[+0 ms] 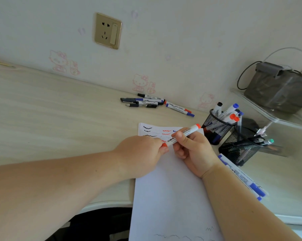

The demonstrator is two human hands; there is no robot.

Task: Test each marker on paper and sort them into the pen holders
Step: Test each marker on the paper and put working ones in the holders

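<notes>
Fingers (178, 136) of both hands clamp one red-capped marker (181, 134) above the paper (169, 188).
Left hand (141, 153) pinches its red lower end; right hand (193, 150) curls round the barrel. Two mesh pen holders (216, 127) stand just right on the surface (59, 110).

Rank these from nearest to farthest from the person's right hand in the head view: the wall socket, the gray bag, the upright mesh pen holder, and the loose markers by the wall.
From the right hand:
1. Upright mesh pen holder, just to its right.
2. Loose markers, beyond it by the wall.
3. Gray bag, far right on the shelf.
4. Wall socket, high up on the left.
</notes>
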